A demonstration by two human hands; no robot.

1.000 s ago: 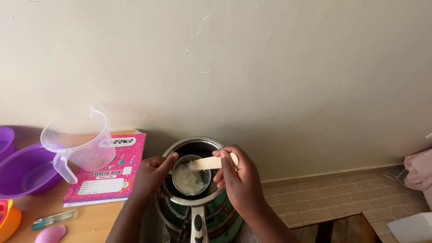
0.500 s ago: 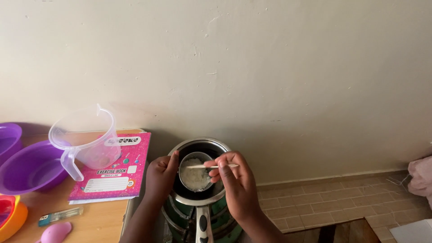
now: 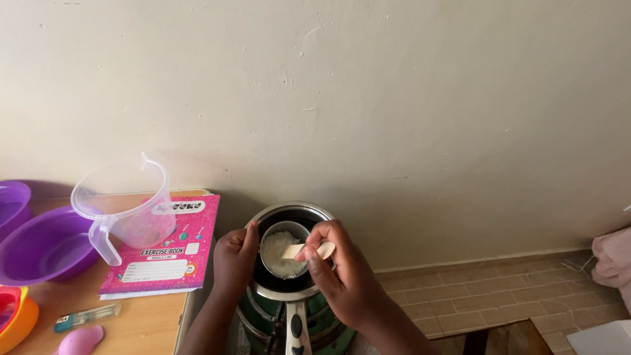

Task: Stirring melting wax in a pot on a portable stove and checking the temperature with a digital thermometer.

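I see a small metal pot (image 3: 284, 253) holding white rice-like grains, sitting inside a wider steel pan (image 3: 289, 289) whose dark handle runs down toward me, and both rest on a green stove (image 3: 263, 325) directly under my hands. My right hand (image 3: 345, 276) is pinched shut on a pale wooden spoon (image 3: 307, 250), thumb and fingers around its handle, with the flat end lying over the pot's rim above the grains. My left hand (image 3: 235, 263) is curled against the left side of the pan, fingers bent over its rim; I cannot tell whether it truly grips the rim or only steadies it. Just left of my left hand begins a wooden table (image 3: 138, 322), and on it, nearest that hand, lies a pink exercise book (image 3: 172, 263). A clear plastic jug (image 3: 125, 204) stands on the book's upper left corner, its handle pointing down and left. Further left sits a purple bowl (image 3: 46, 246), with a second purple bowl (image 3: 12, 204) at the frame's edge beyond it. Below these, near the bottom left, I see an orange bowl (image 3: 16, 319), a small lighter (image 3: 85, 317) lying flat, and a pink rounded object (image 3: 80, 340) I cannot identify. To the right of my right hand the floor is brown tile (image 3: 473, 296), and a plain cream wall (image 3: 368, 98) rises behind everything.
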